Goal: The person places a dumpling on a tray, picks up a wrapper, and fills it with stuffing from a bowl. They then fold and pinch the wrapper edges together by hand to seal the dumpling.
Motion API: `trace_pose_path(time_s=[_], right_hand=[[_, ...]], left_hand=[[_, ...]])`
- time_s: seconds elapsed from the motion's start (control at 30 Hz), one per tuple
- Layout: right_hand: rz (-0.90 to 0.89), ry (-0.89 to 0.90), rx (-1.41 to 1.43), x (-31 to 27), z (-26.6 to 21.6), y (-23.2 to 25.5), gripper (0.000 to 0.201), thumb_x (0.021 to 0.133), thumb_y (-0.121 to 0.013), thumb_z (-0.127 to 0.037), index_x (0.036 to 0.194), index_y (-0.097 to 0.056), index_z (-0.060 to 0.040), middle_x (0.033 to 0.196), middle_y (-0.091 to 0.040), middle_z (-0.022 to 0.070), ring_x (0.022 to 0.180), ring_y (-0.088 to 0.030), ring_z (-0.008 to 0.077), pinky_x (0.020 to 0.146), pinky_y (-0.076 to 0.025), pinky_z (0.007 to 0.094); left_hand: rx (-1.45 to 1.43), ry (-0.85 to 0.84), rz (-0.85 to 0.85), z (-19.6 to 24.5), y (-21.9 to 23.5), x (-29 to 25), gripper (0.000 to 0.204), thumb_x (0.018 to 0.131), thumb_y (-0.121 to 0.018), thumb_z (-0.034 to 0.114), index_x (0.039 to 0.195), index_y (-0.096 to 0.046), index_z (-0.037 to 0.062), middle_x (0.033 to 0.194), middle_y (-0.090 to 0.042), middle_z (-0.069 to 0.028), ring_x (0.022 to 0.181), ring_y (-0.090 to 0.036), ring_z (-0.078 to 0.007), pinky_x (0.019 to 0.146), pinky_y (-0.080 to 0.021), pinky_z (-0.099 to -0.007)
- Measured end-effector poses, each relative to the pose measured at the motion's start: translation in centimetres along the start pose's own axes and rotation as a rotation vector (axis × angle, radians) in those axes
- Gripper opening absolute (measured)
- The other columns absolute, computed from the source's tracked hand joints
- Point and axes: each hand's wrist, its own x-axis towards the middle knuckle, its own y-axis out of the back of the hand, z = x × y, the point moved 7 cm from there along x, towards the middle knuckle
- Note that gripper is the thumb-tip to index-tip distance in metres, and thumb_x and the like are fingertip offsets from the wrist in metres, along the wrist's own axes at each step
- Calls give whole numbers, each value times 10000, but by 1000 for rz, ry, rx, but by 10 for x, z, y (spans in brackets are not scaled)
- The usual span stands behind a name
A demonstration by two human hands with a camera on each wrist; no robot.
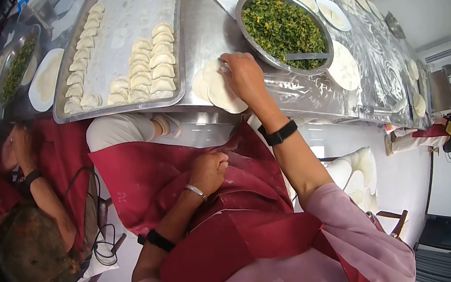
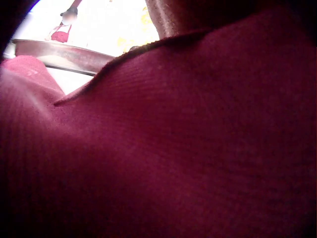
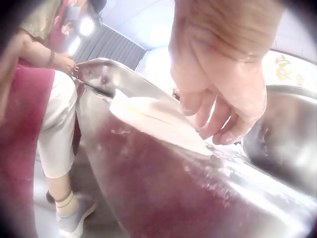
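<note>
My right hand [image 1: 247, 77] reaches over the table edge to a fanned stack of round dough wrappers [image 1: 223, 96]. In the right wrist view its fingers [image 3: 204, 106] hang bent downward, fingertips right at the edge of the pale wrappers [image 3: 158, 121], with nothing visible pinched between them. My left hand [image 1: 208, 172] is low in front of the red apron [image 1: 149, 176], fingers loosely curled, with nothing seen in it. Red cloth [image 2: 163, 148] fills most of the left wrist view, and the left hand's fingers are hidden there.
Left of the wrappers lies a metal tray [image 1: 179, 43] with rows of folded dumplings [image 1: 139, 72]. A steel bowl of chopped green filling [image 1: 283, 30] with a flat metal utensil [image 1: 306, 56] stands to the right. Another person [image 1: 37, 169] sits close on my left.
</note>
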Motion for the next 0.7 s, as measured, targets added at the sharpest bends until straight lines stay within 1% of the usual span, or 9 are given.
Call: trace_pose_path(time_s=[0.1,0.2,0.3,0.4,0.5,0.6,0.7], right_hand=[[-224,-130,-170,16,6,-16,270,785,-735,-167,1031,-678,-70,932,-688,126,920,-621,346,792,-487,445],[-356,-192,-184,29,17,-31,282,766,-766,-229,1000,-683,-95,908,-691,106,901,-636,319,760,-493,437],[-437,-309,-16,32,26,-37,262,743,-780,-234,936,-682,-87,889,-685,105,878,-644,317,736,-496,427],[-461,-335,38,34,27,-37,238,732,-782,-226,905,-689,-92,872,-679,110,861,-648,319,734,-496,418],[-492,-276,34,37,22,-36,202,748,-764,-209,891,-686,-91,865,-678,111,858,-647,323,729,-494,423],[-389,-120,17,36,16,-35,155,766,-745,-194,868,-686,-95,861,-679,107,848,-647,327,721,-491,428],[-344,-156,21,34,11,-32,112,777,-731,-180,823,-682,-91,861,-681,103,835,-644,329,718,-490,428]], left_hand=[[12,20,-27,-4,-1,1,147,830,-636,102,937,-693,19,927,-685,-177,859,-658,-352,783,-520,-410],[27,42,-47,-5,1,3,148,831,-636,107,940,-691,23,925,-685,-177,863,-659,-345,782,-518,-407],[26,60,-45,-9,1,3,147,836,-631,112,943,-693,31,911,-683,-175,861,-660,-339,780,-516,-405],[31,61,-54,-12,1,5,149,846,-624,116,950,-695,38,907,-683,-172,861,-660,-339,781,-515,-405],[45,65,-75,-12,0,6,156,852,-619,122,960,-697,39,914,-685,-174,863,-660,-342,782,-515,-407],[50,64,-81,-13,1,7,162,854,-617,125,964,-698,38,921,-688,-177,865,-661,-344,783,-515,-410],[47,67,-72,-15,0,5,163,855,-618,125,963,-699,36,921,-690,-178,864,-663,-344,783,-517,-411]])
